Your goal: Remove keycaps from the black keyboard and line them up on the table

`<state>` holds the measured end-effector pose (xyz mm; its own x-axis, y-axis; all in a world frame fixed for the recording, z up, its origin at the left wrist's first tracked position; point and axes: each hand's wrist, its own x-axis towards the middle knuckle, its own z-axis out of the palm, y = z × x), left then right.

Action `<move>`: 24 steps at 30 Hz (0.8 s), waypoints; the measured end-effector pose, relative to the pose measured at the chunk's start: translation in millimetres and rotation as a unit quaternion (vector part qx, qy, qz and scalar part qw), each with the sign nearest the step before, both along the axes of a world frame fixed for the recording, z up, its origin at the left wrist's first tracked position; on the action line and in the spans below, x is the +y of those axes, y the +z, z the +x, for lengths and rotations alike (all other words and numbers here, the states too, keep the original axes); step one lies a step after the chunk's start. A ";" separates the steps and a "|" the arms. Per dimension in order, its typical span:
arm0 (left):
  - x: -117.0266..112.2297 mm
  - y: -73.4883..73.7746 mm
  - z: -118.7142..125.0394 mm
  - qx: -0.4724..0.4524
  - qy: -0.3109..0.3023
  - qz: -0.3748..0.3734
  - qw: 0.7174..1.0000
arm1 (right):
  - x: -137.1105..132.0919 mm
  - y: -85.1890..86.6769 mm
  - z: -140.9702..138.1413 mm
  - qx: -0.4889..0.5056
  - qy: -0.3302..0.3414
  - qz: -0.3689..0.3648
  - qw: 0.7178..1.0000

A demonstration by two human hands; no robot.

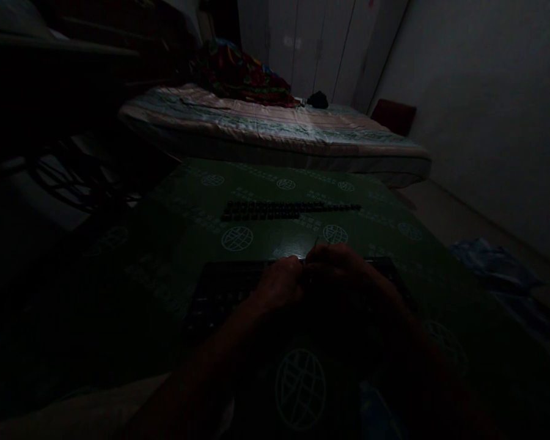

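The room is very dark. My left hand (278,284) and my right hand (348,275) meet over the far edge of a black keyboard (220,296) lying on a green mat (187,214) printed with globe marks. Both hands have their fingers curled together in a pinch. A thin dark tool tip (315,245) sticks up between them; I cannot make out which hand holds it. Rows of loose black keycaps (284,209) lie on the mat beyond the hands.
A mattress (275,131) with striped bedding lies behind the mat, with a heap of colourful cloth (245,73) on it. White cupboard doors (311,43) stand at the back. Blue fabric (495,266) lies on the floor at right. Dark furniture fills the left.
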<state>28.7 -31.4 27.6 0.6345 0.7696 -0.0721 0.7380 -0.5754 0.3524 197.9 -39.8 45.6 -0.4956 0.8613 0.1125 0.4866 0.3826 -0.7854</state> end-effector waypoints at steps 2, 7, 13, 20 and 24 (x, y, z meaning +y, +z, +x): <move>-1.0 -0.2 1.0 -0.006 0.018 -0.008 1.000 | 0.9 -0.7 -1.1 -0.002 0.005 0.002 1.000; -2.6 -0.8 1.9 -0.029 0.044 -0.026 0.998 | 0.1 -2.1 -1.5 0.020 0.001 -0.029 0.999; -2.7 -3.4 3.5 -0.005 0.054 -0.013 0.998 | -6.0 -9.8 -7.3 0.097 -0.053 -0.120 0.987; -5.1 -7.5 3.1 -0.069 0.090 -0.053 0.992 | -4.1 -30.3 -17.1 0.110 -0.155 -0.041 0.981; -5.5 -8.8 1.9 -0.054 0.063 -0.026 0.996 | -2.0 -40.2 -19.5 0.137 -0.175 -0.020 0.975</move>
